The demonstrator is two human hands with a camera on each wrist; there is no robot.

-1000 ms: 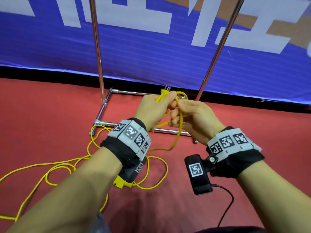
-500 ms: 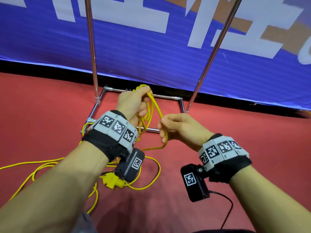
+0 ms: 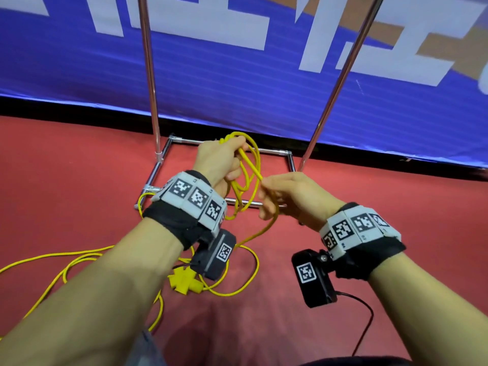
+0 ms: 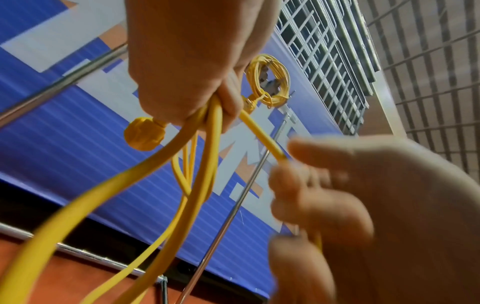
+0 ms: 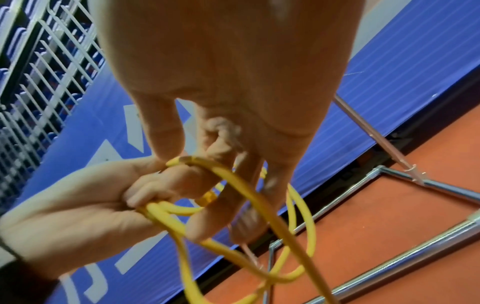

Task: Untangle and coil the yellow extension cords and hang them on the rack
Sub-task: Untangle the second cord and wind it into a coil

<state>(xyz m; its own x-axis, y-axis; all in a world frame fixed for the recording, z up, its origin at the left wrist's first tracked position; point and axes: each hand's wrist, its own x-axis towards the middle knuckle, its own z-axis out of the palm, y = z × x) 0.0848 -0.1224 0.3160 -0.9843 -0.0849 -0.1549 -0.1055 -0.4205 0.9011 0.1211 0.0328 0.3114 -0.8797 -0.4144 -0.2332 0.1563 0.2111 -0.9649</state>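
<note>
My left hand [image 3: 224, 157] grips a bunch of loops of the yellow extension cord [image 3: 247, 180] above the rack's base, with the cord's round plug [image 4: 144, 133] sticking out beside the fist. My right hand [image 3: 274, 191] pinches the same cord just right of the loops, and the strand runs through its curled fingers [image 5: 166, 131] down to the floor. The loose rest of the cord [image 3: 66, 262] lies in curves on the red floor at the left, ending in a yellow multi-socket end [image 3: 184, 281]. A second yellow cord, coiled [image 4: 269, 82], hangs high on the rack.
The chrome rack has two upright poles [image 3: 148, 62] and a rectangular floor frame [image 3: 274, 151] right under my hands. A blue banner [image 3: 237, 83] stands behind it. A black cable [image 3: 367, 326] trails from my right wrist camera over the red floor.
My hands have drawn apart. The right hand slid down and right along the cord while the left kept hold of the loops. The view shifted slightly.
</note>
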